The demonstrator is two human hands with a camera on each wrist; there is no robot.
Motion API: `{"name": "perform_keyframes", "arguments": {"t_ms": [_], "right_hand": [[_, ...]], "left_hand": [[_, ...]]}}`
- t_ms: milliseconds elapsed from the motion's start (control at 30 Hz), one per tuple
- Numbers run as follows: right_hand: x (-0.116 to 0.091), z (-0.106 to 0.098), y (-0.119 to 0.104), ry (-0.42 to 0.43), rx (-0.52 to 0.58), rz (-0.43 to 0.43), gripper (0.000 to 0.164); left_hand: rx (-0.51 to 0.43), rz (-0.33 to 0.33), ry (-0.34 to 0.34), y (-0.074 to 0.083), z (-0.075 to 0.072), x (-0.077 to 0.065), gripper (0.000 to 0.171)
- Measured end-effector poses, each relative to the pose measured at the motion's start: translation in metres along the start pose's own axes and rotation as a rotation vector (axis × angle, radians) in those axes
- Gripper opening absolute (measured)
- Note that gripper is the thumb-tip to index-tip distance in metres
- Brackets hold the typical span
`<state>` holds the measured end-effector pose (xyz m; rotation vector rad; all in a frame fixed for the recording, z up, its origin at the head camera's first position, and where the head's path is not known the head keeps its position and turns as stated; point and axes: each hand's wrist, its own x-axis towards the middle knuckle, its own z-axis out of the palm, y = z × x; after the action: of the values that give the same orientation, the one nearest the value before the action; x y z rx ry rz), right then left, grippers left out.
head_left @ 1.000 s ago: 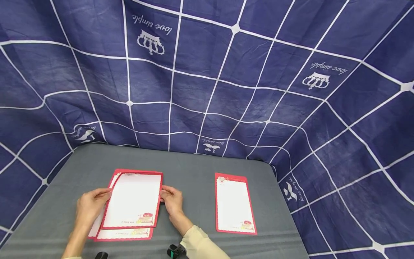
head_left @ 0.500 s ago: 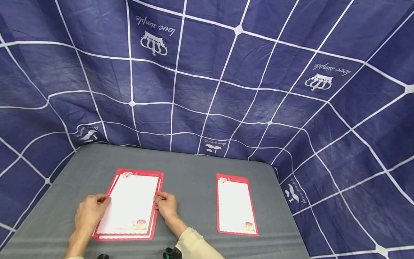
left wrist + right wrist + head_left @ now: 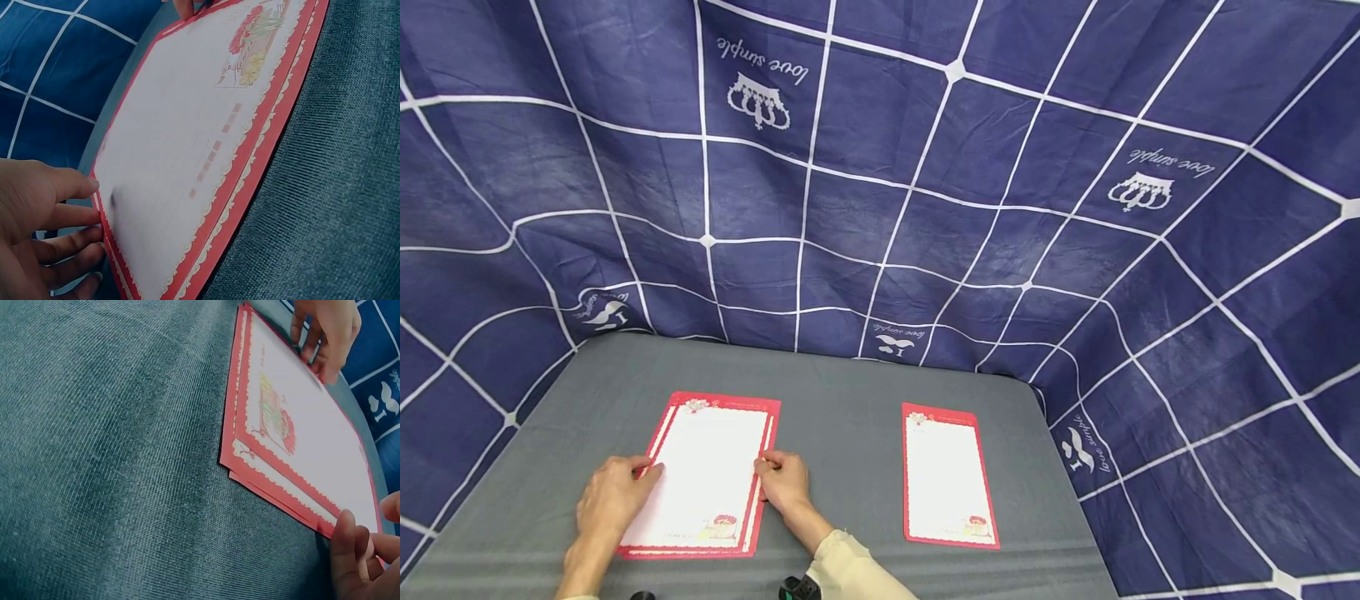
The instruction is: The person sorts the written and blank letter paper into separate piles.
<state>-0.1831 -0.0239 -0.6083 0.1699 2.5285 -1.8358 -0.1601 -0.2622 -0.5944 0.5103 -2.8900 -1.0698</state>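
A stack of red-bordered printed sheets [image 3: 707, 475] lies at the left of the table, the top one white inside with a small flower picture near its bottom corner. My left hand [image 3: 613, 500] touches the stack's left edge, thumb apart from the forefinger. In the left wrist view the fingertips [image 3: 94, 215] of that hand stand right at the edge. At the opposite edge is my right hand [image 3: 784, 479]; in the right wrist view its fingertips [image 3: 345, 525] meet the side of the stack. Lower sheets [image 3: 281, 481] show slightly beyond the top one.
Farther right lies a separate sheet [image 3: 951, 475] with the same red border and flower picture. Grey cloth covers the table [image 3: 842, 400]. A blue curtain [image 3: 850, 208] with white lines hangs behind and along both sides. A small black device [image 3: 799, 588] shows by the right sleeve.
The top sheet, held raised and bent by both hands a second ago, came down onto the stack. Both hands lowered with it and moved slightly toward me; the left thumb and forefinger have since parted.
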Motion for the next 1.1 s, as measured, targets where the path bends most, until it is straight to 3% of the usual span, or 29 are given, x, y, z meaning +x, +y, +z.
{"name": "perform_keyframes", "arguments": {"t_ms": [400,633,733,867,1000,1100], "right_hand": [[-0.003,-0.002,0.001,0.021,-0.049,-0.085,0.019],[0.001,-0.007,0.003,0.033,-0.055,-0.122,0.009],[0.001,-0.011,0.003,0.031,-0.083,-0.152,0.006],[0.004,-0.02,0.004,0.013,-0.103,-0.186,0.006],[0.009,-0.031,0.006,0.041,-0.127,-0.216,0.012],[0.013,-0.039,0.008,0.067,-0.176,-0.225,0.018]], "left_hand": [[0.022,0.069,0.063,-0.001,0.0,-0.004,0.035],[0.0,0.126,0.138,0.005,-0.001,-0.009,0.028],[-0.022,0.191,0.184,0.017,0.004,-0.012,0.022],[-0.056,0.311,0.216,0.045,0.019,-0.016,0.016],[-0.087,0.432,0.209,0.079,0.046,-0.021,0.014],[-0.116,0.492,0.164,0.102,0.065,-0.026,0.011]]}}
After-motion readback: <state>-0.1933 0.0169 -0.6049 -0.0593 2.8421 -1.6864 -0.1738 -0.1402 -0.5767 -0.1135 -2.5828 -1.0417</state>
